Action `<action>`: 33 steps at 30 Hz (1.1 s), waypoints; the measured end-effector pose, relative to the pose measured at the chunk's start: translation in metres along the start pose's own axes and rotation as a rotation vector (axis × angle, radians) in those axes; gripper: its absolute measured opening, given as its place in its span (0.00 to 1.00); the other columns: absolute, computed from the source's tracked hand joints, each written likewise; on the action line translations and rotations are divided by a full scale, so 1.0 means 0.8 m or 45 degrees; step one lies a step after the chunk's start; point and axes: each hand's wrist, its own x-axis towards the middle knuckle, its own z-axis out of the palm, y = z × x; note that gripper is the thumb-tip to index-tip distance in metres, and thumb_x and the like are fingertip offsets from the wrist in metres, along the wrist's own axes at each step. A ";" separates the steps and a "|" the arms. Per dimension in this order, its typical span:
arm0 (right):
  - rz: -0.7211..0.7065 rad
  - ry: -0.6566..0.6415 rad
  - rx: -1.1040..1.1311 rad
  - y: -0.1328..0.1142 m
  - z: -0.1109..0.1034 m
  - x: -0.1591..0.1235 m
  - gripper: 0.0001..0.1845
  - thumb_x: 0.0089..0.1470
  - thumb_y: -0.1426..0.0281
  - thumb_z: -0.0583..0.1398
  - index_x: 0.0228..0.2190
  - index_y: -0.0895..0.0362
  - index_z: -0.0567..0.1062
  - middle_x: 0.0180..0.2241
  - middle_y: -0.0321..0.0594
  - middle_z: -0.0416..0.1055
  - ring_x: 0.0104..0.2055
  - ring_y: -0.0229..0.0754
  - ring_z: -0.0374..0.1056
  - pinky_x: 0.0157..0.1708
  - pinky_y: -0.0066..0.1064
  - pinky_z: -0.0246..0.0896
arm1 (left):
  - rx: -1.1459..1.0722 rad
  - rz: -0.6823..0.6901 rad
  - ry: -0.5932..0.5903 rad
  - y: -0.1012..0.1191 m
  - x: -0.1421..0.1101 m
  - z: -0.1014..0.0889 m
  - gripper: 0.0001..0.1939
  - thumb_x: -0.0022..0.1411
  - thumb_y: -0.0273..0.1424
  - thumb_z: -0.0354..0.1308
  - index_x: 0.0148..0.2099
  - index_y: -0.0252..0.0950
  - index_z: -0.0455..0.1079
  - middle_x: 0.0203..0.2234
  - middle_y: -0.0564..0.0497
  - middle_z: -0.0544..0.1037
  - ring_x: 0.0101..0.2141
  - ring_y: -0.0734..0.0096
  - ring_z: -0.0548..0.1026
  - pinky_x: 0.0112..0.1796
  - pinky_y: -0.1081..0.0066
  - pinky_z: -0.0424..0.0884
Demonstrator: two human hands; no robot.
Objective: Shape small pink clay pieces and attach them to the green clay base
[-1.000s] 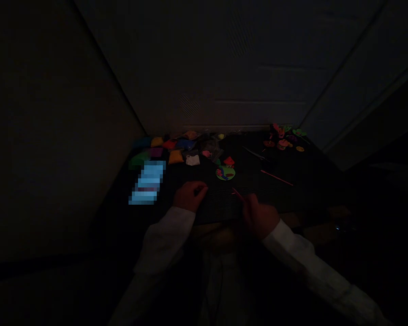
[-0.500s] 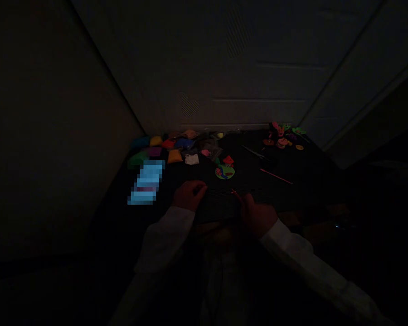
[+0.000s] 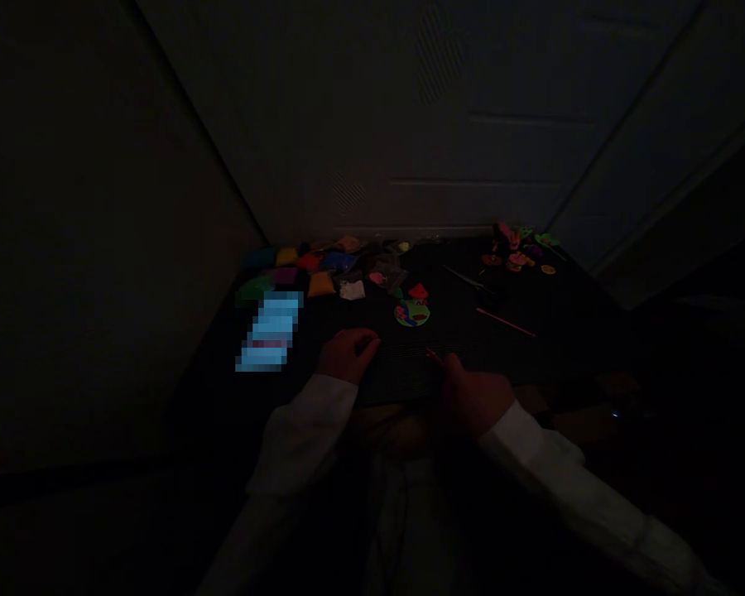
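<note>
In the dim light, my left hand (image 3: 346, 354) rests at the table's front with thumb and fingertips pinched together. Whatever it may hold is too small and dark to make out. My right hand (image 3: 479, 397) is closed around a thin pink tool (image 3: 433, 356), its tip pointing left toward my left hand, with a gap between. Just beyond both hands lies a round green disc (image 3: 420, 321) decorated with coloured shapes. A red cap-shaped piece (image 3: 418, 290) sits at its far edge.
Bags of coloured clay (image 3: 321, 285) crowd the back left. A lit, blurred screen (image 3: 270, 331) lies left of my hands. Scissors (image 3: 465, 277) and a pink stick (image 3: 506, 323) lie to the right. Small colourful figures (image 3: 515, 261) stand at the back right, near the wall.
My right hand and the pink tool have shifted slightly to the right, away from my left hand. The left hand keeps its pinch in nearly the same place.
</note>
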 end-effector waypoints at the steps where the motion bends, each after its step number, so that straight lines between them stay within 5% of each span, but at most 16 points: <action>1: -0.001 -0.001 -0.004 0.000 -0.001 0.002 0.12 0.53 0.66 0.44 0.39 0.53 0.60 0.19 0.38 0.69 0.20 0.45 0.67 0.18 0.28 0.53 | -0.001 -0.002 -0.002 0.000 0.000 0.000 0.09 0.51 0.34 0.51 0.33 0.38 0.69 0.27 0.52 0.75 0.29 0.72 0.70 0.31 0.72 0.66; 12: -0.009 0.027 -0.002 0.006 0.009 0.002 0.12 0.54 0.65 0.44 0.36 0.54 0.62 0.19 0.38 0.68 0.20 0.39 0.65 0.18 0.24 0.47 | -0.005 -0.012 -0.005 -0.001 -0.001 0.000 0.10 0.51 0.34 0.51 0.34 0.36 0.69 0.28 0.51 0.75 0.30 0.71 0.70 0.31 0.72 0.66; 17: 0.078 0.179 0.131 0.034 0.020 0.008 0.16 0.56 0.64 0.41 0.39 0.57 0.62 0.23 0.39 0.69 0.22 0.36 0.64 0.20 0.25 0.46 | -0.006 -0.017 -0.012 -0.001 -0.001 0.000 0.09 0.51 0.34 0.51 0.33 0.38 0.69 0.27 0.52 0.75 0.30 0.71 0.70 0.31 0.72 0.66; 23: 0.103 0.360 0.062 0.080 0.025 0.032 0.19 0.55 0.66 0.44 0.47 0.54 0.61 0.33 0.44 0.67 0.34 0.40 0.63 0.33 0.30 0.51 | -0.021 -0.021 -0.011 0.001 -0.002 -0.001 0.10 0.51 0.35 0.51 0.34 0.37 0.69 0.28 0.52 0.75 0.30 0.71 0.70 0.31 0.72 0.66; 28: -0.144 0.594 0.139 0.081 0.033 0.043 0.18 0.54 0.62 0.47 0.44 0.51 0.66 0.43 0.44 0.62 0.46 0.44 0.55 0.43 0.38 0.44 | -0.020 -0.014 -0.018 -0.002 -0.001 0.000 0.10 0.51 0.35 0.51 0.34 0.37 0.69 0.28 0.51 0.75 0.31 0.71 0.71 0.31 0.73 0.66; 33: -0.398 0.487 0.298 0.056 0.032 0.058 0.14 0.51 0.59 0.51 0.38 0.47 0.70 0.39 0.37 0.65 0.45 0.40 0.56 0.45 0.39 0.40 | -0.005 -0.008 -0.012 -0.003 -0.001 0.001 0.10 0.51 0.34 0.51 0.33 0.37 0.69 0.28 0.51 0.75 0.30 0.72 0.70 0.31 0.72 0.66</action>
